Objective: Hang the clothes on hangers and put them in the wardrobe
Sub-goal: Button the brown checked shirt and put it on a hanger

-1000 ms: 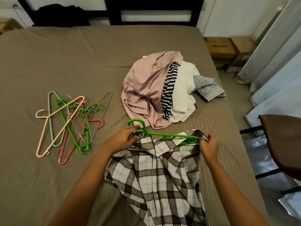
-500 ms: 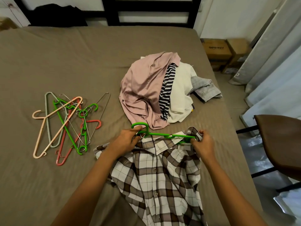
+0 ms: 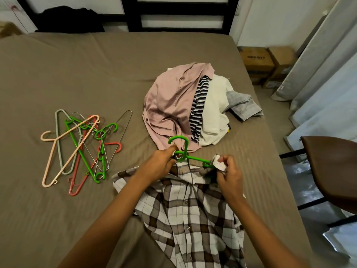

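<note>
Brown bed sheet (image 3: pixel 96 74) is spread under the plaid shirt (image 3: pixel 189 209) below both wrists, its collar being worked onto a green hanger (image 3: pixel 185 149). The hanger's neck is gripped by the curled fingers of the left hand (image 3: pixel 158 165), while shirt fabric at the hanger's arm tip is pinched by the right hand (image 3: pixel 229 176). Beyond the fingertips a pile of clothes (image 3: pixel 173 105) is heaped, with spare hangers (image 3: pixel 79 146) outside the left hand; if the fabric is tugged hard, the opposite shoulder could be dragged off the hanger.

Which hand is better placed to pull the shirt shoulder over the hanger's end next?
Right, likely: the right hand pinches the plaid shirt at the right end of the green hanger, while the left hand holds it near its hook.
</note>
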The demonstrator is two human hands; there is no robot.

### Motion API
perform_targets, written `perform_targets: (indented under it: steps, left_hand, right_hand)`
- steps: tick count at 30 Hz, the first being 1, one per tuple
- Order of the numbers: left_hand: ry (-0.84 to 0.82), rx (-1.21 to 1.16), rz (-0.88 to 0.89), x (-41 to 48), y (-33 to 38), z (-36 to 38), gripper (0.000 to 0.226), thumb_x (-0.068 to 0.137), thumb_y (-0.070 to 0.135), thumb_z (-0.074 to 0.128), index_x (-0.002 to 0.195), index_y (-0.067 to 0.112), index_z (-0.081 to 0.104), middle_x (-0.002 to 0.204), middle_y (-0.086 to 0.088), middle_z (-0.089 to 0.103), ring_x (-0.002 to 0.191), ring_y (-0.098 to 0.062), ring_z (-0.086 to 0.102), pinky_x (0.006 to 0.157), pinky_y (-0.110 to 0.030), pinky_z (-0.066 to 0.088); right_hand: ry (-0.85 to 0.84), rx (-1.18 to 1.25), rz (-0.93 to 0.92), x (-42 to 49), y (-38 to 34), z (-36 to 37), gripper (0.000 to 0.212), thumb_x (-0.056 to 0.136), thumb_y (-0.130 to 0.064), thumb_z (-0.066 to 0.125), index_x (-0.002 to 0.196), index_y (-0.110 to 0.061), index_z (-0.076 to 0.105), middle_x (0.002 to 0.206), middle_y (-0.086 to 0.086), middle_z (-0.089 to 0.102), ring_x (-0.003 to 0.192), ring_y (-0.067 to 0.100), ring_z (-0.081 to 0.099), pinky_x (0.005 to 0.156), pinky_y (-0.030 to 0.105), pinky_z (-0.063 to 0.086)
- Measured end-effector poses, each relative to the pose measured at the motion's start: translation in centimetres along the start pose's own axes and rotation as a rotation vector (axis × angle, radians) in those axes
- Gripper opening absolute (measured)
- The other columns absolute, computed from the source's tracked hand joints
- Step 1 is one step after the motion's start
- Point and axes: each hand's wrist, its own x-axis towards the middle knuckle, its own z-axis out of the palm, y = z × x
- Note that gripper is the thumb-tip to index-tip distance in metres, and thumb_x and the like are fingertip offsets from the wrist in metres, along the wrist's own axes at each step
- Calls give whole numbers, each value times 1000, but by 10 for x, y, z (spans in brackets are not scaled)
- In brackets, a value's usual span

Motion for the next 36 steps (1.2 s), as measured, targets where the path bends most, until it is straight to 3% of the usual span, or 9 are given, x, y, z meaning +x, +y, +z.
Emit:
perform_targets:
  steps: [3, 6, 11, 14, 18, 24, 28, 32, 36]
  left_hand:
    - [55, -95, -58, -4, -2, 5, 27, 90, 15, 60, 113, 10, 46, 68, 3, 52, 60, -17, 50, 57, -28, 39]
    - [152, -210, -73, -4, -3, 3, 30, 86, 15, 66, 108, 9, 47, 74, 0, 55, 57, -14, 48, 52, -21, 35]
    - [190, -351, -42, -8, 1, 2, 19, 90, 11, 60, 101, 5, 45, 87, 1, 58, 75, 1, 56, 61, -10, 40]
    - [225, -424, -82, -9, -2, 4, 10, 94, 10, 53, 96, 4, 45, 82, 1, 57, 73, 4, 55, 62, -10, 41]
    - [433, -467, -263, -2, -1, 3, 18, 99, 20, 43, 107, 4, 46, 85, -5, 59, 73, -13, 55, 61, -17, 40]
    - [718, -482, -626, 8, 11, 1, 19, 97, 11, 44, 112, -1, 46, 89, -8, 51, 70, -17, 45, 58, -23, 28]
    - [424, -249, -345, 4, -3, -14, 23, 85, 13, 63, 102, 5, 51, 95, -7, 49, 68, -14, 46, 56, -16, 30]
    - [-179, -407, -45, 2, 2, -38, 48, 91, 32, 59, 134, 27, 38, 124, 14, 55, 103, 6, 55, 77, -3, 40]
    - [-96, -137, -15, 12, 4, -15, 41, 91, 19, 58, 131, 15, 51, 107, -7, 68, 95, -20, 63, 76, -26, 45]
  right_hand:
    - [-48, 292, 277, 2, -18, -5, 10, 92, -9, 56, 99, -9, 49, 85, 1, 57, 68, -2, 54, 58, 11, 41]
    - [-151, 380, 586, 24, -9, -13, 17, 95, -26, 53, 105, -12, 54, 83, 3, 61, 64, 7, 57, 50, 19, 44]
    - [-564, -262, 326, 55, 3, -42, 18, 84, -29, 64, 98, -18, 60, 90, 3, 63, 76, 16, 56, 59, 26, 40]
    - [-643, -722, 54, 57, 10, -47, 40, 80, -48, 65, 105, -17, 58, 104, 6, 57, 93, 25, 53, 74, 32, 41]
    - [-498, -464, 17, 52, 16, -48, 21, 88, -26, 62, 93, -6, 56, 86, 18, 63, 83, 37, 60, 58, 31, 28]
    - [-316, -434, -40, 40, 19, -46, 28, 84, -9, 64, 111, -4, 56, 82, 20, 64, 75, 34, 60, 57, 29, 29]
    - [-222, -411, -55, 42, 22, -54, 26, 82, -4, 64, 107, -8, 59, 83, 15, 65, 73, 32, 60, 57, 33, 39]
    - [-190, -349, -32, 44, 26, -61, 21, 83, -5, 65, 103, -9, 61, 81, 12, 66, 71, 32, 60, 59, 36, 44]
    - [-137, -115, 51, 46, 16, -65, 17, 74, -8, 76, 88, -10, 66, 76, -1, 61, 72, 15, 56, 62, 17, 40]
